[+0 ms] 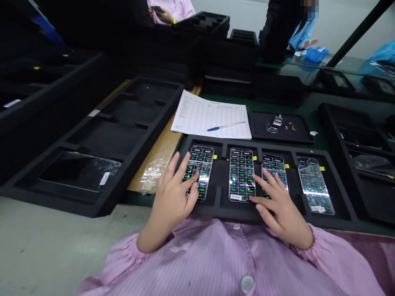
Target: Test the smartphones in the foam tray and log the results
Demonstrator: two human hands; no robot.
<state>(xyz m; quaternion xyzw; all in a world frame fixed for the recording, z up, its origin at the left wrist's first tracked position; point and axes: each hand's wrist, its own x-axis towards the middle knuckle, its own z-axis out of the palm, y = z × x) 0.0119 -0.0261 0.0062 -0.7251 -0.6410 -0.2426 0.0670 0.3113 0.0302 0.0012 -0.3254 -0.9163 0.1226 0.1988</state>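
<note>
4 lit phones [241, 172] in blk tray [219, 174], 2 hands [174, 189] [279, 205] over

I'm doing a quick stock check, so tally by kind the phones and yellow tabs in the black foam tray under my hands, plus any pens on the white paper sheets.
Rectangular phones with lit, green-lettered screens: 4
Small square-cut yellow tabs beside the phones: 4
Slim plastic pen, blue at one end: 1
Total: 9
</note>
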